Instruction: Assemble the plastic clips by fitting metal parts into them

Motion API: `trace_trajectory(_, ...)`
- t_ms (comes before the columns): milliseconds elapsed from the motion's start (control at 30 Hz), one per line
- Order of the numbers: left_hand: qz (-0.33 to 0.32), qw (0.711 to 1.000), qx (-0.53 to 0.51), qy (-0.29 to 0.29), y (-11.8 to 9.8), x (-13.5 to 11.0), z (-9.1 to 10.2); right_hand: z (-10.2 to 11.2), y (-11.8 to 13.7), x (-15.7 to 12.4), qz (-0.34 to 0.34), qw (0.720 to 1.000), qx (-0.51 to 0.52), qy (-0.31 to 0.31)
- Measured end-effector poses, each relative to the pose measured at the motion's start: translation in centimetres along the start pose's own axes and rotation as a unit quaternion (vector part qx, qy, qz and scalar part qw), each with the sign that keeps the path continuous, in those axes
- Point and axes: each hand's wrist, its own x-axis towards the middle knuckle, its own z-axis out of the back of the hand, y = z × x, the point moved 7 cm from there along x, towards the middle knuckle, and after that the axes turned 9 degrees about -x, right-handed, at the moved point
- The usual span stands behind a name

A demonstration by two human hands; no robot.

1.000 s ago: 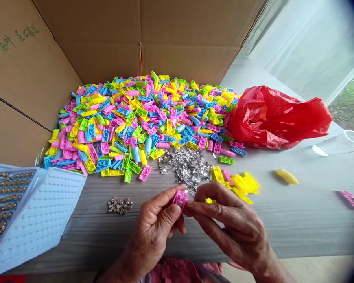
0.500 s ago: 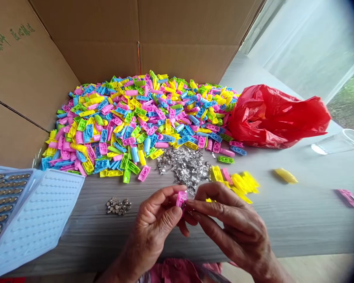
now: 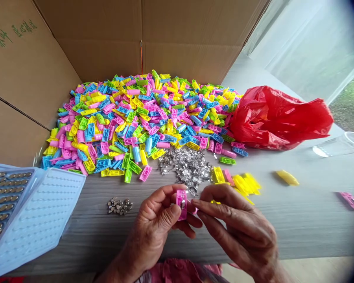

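- Position: the pink shell (image 3: 181, 204) is held clear of the surface (image 3: 297, 220), in front of the person and just on the near side of the loose metal clips (image 3: 185, 165).
- Left hand (image 3: 157, 224): the grip is clamped on the pink shell. The thumb is on its near face and the forefinger is behind, with the shell upright.
- Right hand (image 3: 238, 232): thumb and forefinger are drawn close together at the shell's right edge and touch it. It cannot be told whether a small part sits between them.
- Handling, as judged: the shell is a small moulded plastic piece, so it is very light and stiff. Its faces are smooth and may slip under a loose pinch. The thin walls around the open slot are likely to flex or crack if squeezed hard.
- Where to hold: pinch across the two broad flat faces near the lower end. This leaves the slotted end and the right edge free.
- Surroundings: a heap of coloured shells (image 3: 141, 122) lies behind the clips. Button cells (image 3: 119, 206) and a tray (image 3: 38, 220) lie to the left, and a red bag (image 3: 277, 118) to the right.
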Motion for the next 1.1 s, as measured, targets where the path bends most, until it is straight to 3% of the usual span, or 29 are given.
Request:
trace_trajectory(233, 0.022, 0.998, -0.053, 0.006, 0.1, 0.2, 0.1, 1.1, -2.2, -0.4, -0.069, 0.993, -0.074, -0.065)
trace_trajectory(400, -0.031, 0.998, -0.032, -0.041, -1.5, 0.1, 1.4, -0.7, -3.6, -0.8, -0.096, 0.983, -0.154, 0.023)
trace_trajectory(533, -0.077, 0.994, 0.004, -0.073, -3.0, -0.2, 2.1, -2.5, -3.5, -1.0, -0.075, 0.959, -0.249, 0.113)
trace_trajectory(700, -0.074, 0.993, 0.012, -0.088, -3.1, -0.5, 2.3, -3.8, -3.4, -1.2, -0.046, 0.938, -0.310, 0.146)
trace_trajectory(767, -0.071, 0.993, 0.015, -0.088, -2.9, -0.6, 2.3, -3.4, -3.2, -1.1, -0.049, 0.952, -0.278, 0.122)
trace_trajectory(867, -0.073, 0.994, 0.027, -0.074, -2.6, -0.8, 2.0, -1.0, -2.3, -0.4, -0.082, 0.984, -0.153, 0.026)
trace_trajectory(933, -0.078, 0.995, 0.038, -0.055, -2.4, -0.9, 1.6, 0.4, -1.2, 0.3, -0.105, 0.992, -0.063, -0.030)
trace_trajectory(1100, -0.077, 0.996, 0.026, -0.023, -1.6, -1.2, 1.0, 0.1, 1.7, 1.9, -0.073, 0.996, 0.033, -0.045)
